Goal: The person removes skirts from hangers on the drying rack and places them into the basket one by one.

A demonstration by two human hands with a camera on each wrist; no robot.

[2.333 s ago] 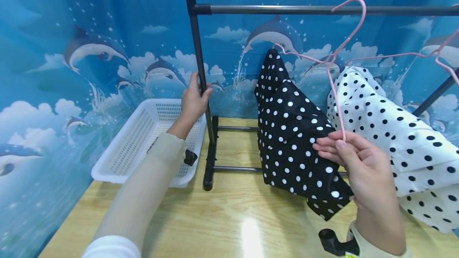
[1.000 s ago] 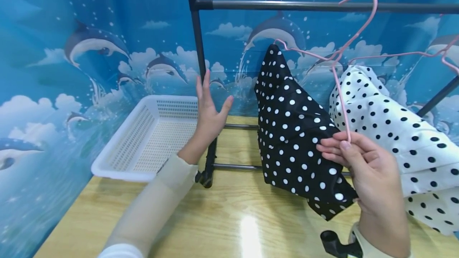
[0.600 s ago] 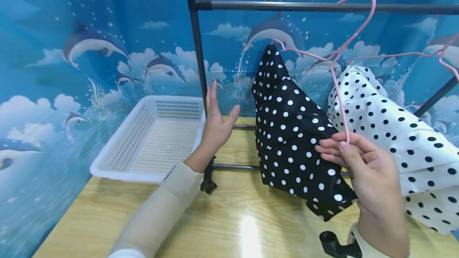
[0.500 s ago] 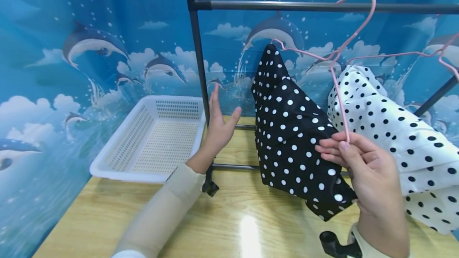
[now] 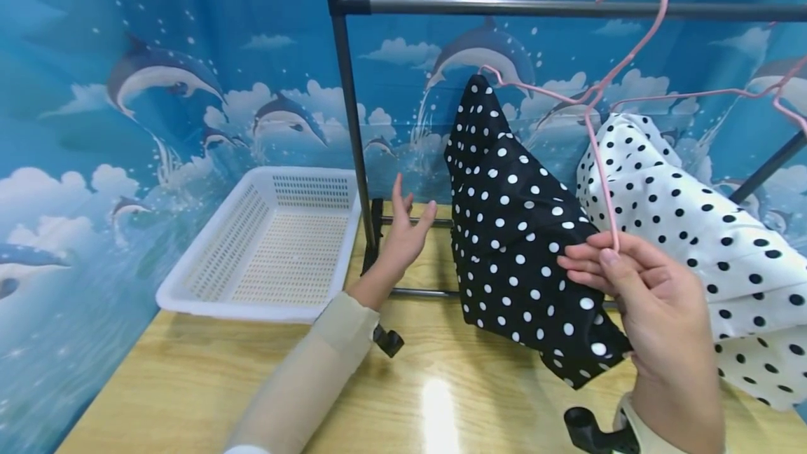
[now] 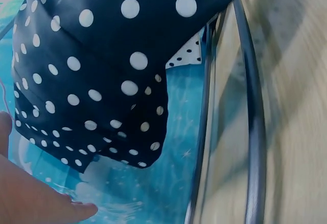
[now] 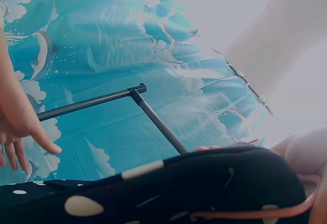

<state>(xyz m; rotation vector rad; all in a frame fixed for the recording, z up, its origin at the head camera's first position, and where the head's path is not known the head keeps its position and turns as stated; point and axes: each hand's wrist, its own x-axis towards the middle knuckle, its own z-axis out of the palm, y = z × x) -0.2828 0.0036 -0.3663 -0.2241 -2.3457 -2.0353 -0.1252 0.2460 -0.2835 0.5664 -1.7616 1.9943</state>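
My right hand pinches the lower corner of a pink hanger. From the hanger's other arm drapes a black cloth with white dots, slanting down to the right hand. Whether the hook rests on the rack's top rail I cannot tell. My left hand is held with fingers spread between the rack's left post and the black cloth, holding nothing. In the left wrist view, the black cloth hangs beyond the left thumb side.
A white perforated basket stands on the wooden table at the left. To the right, a white cloth with black dots hangs on another pink hanger. The rack's lower bars run just above the table. Behind hangs a dolphin-print curtain.
My left hand has let go of the rack's left post, straightened its fingers and moved right and down toward the black cloth. The right hand keeps its pinch on the hanger, almost unmoved.
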